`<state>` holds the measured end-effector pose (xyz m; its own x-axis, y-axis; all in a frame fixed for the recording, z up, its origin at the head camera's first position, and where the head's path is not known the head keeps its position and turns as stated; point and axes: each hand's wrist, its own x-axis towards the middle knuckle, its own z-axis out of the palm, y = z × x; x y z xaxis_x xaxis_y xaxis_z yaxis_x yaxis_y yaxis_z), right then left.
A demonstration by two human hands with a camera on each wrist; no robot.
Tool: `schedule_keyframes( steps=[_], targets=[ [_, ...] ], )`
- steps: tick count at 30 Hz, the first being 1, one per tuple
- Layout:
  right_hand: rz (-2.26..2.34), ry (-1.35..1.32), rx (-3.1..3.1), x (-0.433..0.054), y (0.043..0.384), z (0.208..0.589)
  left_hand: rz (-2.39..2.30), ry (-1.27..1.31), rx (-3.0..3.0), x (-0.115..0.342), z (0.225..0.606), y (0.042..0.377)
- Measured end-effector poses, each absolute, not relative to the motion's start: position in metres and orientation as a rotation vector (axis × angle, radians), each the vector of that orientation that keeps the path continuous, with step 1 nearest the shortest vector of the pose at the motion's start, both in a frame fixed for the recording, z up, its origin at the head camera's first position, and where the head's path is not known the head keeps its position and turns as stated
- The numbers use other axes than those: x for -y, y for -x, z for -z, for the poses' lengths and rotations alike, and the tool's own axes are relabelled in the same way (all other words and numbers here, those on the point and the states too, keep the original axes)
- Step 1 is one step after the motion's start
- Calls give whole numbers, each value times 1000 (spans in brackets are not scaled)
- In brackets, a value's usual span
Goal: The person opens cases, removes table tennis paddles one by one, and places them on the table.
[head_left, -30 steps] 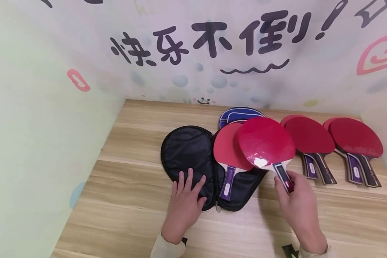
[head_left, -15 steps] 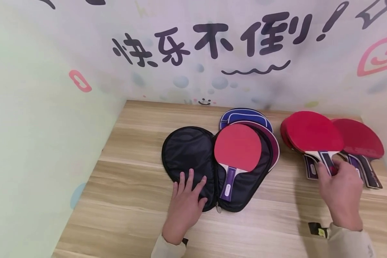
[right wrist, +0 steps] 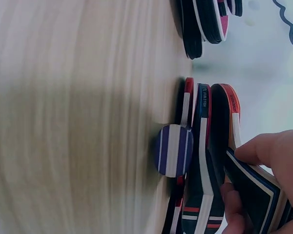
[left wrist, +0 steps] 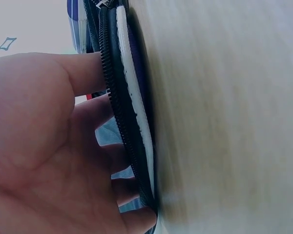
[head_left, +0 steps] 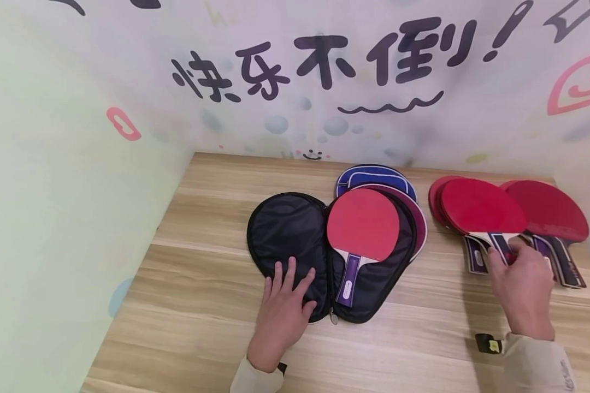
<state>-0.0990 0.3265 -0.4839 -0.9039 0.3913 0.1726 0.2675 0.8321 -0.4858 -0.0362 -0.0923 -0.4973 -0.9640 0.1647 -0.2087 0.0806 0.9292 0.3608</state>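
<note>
My left hand [head_left: 284,305] rests with spread, straight fingers on the left half of an unzipped black paddle case [head_left: 287,232]. In the left wrist view, the fingers [left wrist: 90,73] lie over the case's zipped edge. On the case's right half lies a red table tennis paddle [head_left: 364,224] with a purple handle. To the right, my right hand [head_left: 523,292] grips the dark handle of another red table tennis paddle [head_left: 484,204]. This one is over a pile of paddles; in the right wrist view, stacked paddles [right wrist: 205,146] lie just beneath it, their handles partly hidden.
Another pair of overlapping red paddles [head_left: 546,210] lies at the far right. Behind the black case are a blue case [head_left: 373,174] and a purple-red case edge [head_left: 419,224]. A printed white wall [head_left: 255,125] bounds the wooden table [head_left: 187,284] at the back.
My right hand has carried its paddle rightward from above the open case to over the pile, then lowered it slightly. The left hand has stayed in place.
</note>
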Motion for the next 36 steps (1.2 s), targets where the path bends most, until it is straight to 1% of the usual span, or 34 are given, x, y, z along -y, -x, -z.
schedule_keyframes(
  steps=[15,20,25,30,32,36],
  targets=[
    [-612,484,2753,-327,96,491,-529,-183,-2839,91,499,36],
    [-625,545,2790,-326,95,491,-523,-185,-2837,91,500,37],
    [-634,618,2846,-322,93,485,-513,-189,-2838,91,502,38],
    [-644,674,2868,-308,92,469,-503,-186,-2837,91,502,39],
    [-659,578,2783,-298,93,466,-501,-179,-2833,91,503,39],
    [-731,302,2657,-271,91,464,-508,-178,-2838,92,501,39]
  ],
)
